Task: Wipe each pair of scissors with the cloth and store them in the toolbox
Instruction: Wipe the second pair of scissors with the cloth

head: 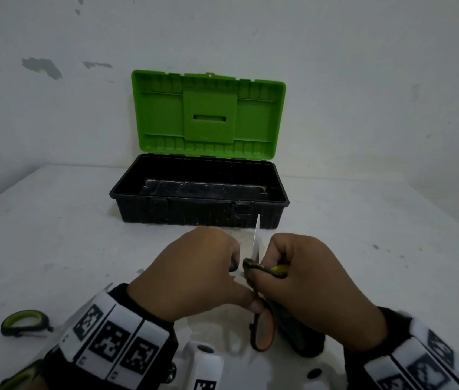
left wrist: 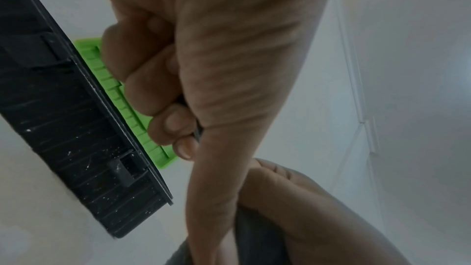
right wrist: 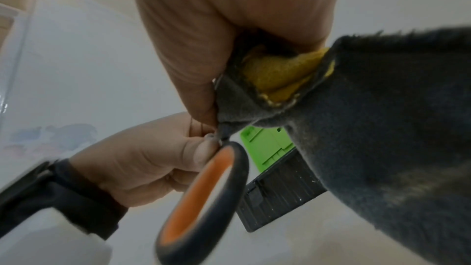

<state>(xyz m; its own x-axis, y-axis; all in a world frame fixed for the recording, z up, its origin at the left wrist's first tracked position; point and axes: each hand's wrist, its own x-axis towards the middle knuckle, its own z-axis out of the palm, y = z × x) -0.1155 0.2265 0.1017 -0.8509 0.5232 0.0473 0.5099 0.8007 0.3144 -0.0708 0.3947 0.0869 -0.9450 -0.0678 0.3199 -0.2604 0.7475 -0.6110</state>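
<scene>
Orange-and-black-handled scissors (head: 264, 330) stand with the blade (head: 256, 239) pointing up, in front of the toolbox. My left hand (head: 198, 271) grips them near the pivot, with one handle loop (right wrist: 203, 198) hanging below the fingers. My right hand (head: 312, 280) pinches a dark grey cloth with a yellow side (right wrist: 382, 128) around the base of the blade; the rest of the cloth (head: 298, 333) hangs down. The toolbox (head: 194, 216) is open, its green lid (head: 208, 114) upright against the wall and its black base showing nothing inside.
A second pair of scissors with green-and-black handles (head: 24, 322) lies on the white table at the near left. Another green-edged handle (head: 20, 375) shows at the bottom left corner. The wall stands right behind the toolbox.
</scene>
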